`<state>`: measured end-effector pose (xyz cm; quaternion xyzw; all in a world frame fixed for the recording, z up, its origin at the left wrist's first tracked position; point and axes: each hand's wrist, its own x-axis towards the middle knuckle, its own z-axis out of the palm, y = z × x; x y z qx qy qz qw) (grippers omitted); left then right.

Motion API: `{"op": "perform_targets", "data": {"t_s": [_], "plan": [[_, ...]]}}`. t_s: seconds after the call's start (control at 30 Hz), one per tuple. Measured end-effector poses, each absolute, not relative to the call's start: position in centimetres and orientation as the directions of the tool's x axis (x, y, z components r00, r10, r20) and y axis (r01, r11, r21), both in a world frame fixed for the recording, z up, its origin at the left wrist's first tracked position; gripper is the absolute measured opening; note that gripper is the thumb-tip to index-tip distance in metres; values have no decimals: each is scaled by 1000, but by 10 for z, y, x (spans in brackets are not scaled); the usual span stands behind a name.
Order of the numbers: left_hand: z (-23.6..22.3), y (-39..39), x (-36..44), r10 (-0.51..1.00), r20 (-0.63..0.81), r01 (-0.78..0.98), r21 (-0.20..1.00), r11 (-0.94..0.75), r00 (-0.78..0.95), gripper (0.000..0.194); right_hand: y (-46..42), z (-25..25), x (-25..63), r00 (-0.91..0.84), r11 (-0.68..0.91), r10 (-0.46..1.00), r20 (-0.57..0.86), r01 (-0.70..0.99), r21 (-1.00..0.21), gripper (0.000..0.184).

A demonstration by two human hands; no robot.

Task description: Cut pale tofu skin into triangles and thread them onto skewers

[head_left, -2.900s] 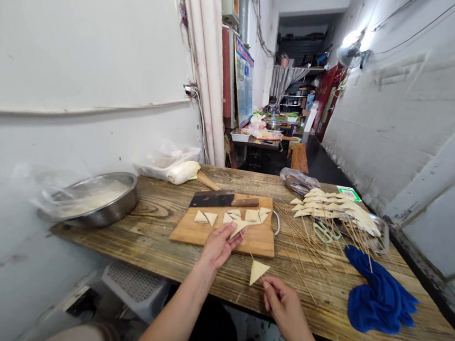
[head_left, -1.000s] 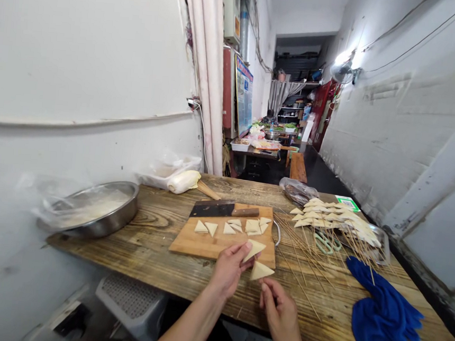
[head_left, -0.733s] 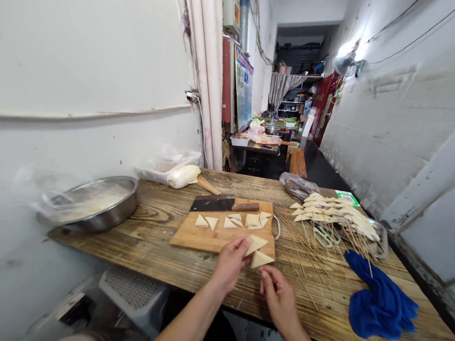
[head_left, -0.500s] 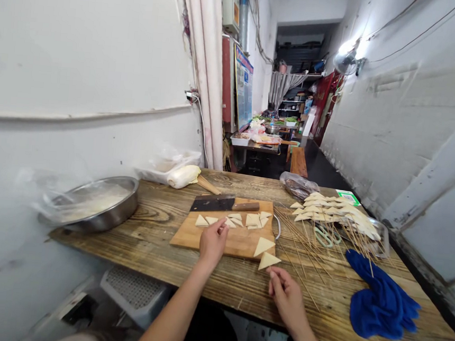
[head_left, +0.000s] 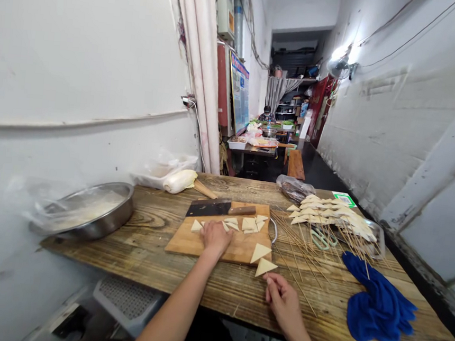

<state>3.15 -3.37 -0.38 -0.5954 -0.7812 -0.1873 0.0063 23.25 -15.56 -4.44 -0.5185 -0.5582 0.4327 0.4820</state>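
Note:
My left hand point(head_left: 216, 237) lies over the wooden cutting board point(head_left: 189, 244), its fingers apart and its fingertips down among pale triangular slices that look like tofu. Whether it grips a slice is hidden. In a pinch between thumb and fingers, my right hand point(head_left: 283, 298) holds a thin skewer, mostly covered, at the board's near right corner. Two triangles are threaded on it, a nearer one point(head_left: 265, 268) and a farther one point(head_left: 260, 253). More triangles point(head_left: 249, 224) sit in a row across the board. A cleaver point(head_left: 208, 208) rests along the far edge.
Loose bamboo skewers point(head_left: 296, 245) fan out right of the board, near green-handled scissors point(head_left: 322, 239). Filled skewers point(head_left: 331, 214) are heaped on a tray. A blue glove point(head_left: 377, 305) lies nearer. At left stand a steel basin point(head_left: 118, 211) and a pale vegetable point(head_left: 180, 181).
My left hand has lowered from a raised pinch onto the slices, fingers now spread. My right hand keeps holding the skewer with two triangles. The view has shifted slightly.

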Motion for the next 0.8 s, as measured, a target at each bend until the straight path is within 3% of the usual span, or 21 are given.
{"op": "perform_targets", "data": {"t_s": [0.23, 0.5, 0.7, 0.8], "plan": [[0, -45, 20, 966, 115, 927, 327, 182, -230, 32, -155, -49, 233, -10, 110, 994, 110, 156, -982, 46], [-17, -66, 9, 967, 256, 797, 583, -157, 3, 21, -158, -45, 233, -20, 118, 993, 116, 152, -981, 45], [-26, -72, 9, 910, 409, 527, 789, -316, -66, 17, -158, -42, 232, -29, 110, 994, 107, 165, -980, 43], [-26, -66, 11, 955, 223, 172, 967, -190, -195, 16, -159, -41, 231, -35, 116, 993, 112, 163, -980, 42]]}}
